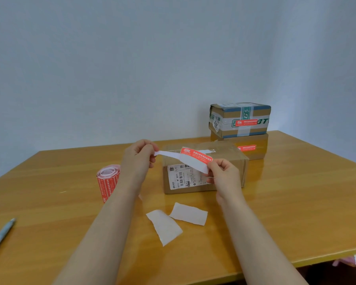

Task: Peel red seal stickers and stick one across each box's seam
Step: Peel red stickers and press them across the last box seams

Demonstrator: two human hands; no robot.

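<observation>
A red seal sticker (196,156) on a white backing strip (185,161) is stretched in the air between my hands, in front of a brown cardboard box (228,159) with a shipping label. My left hand (139,157) pinches the white left end of the strip. My right hand (222,174) pinches its right end by the sticker. A roll of red stickers (108,181) stands on the table to the left. At the back right two stacked boxes, the upper one (239,119) and the lower one (253,148), each carry a red sticker on the front.
Two torn white backing pieces (164,225) (188,213) lie on the wooden table (296,202) in front of the box. A pen (0,236) lies at the left edge. The table's front right edge runs near my right arm. A plain wall stands behind.
</observation>
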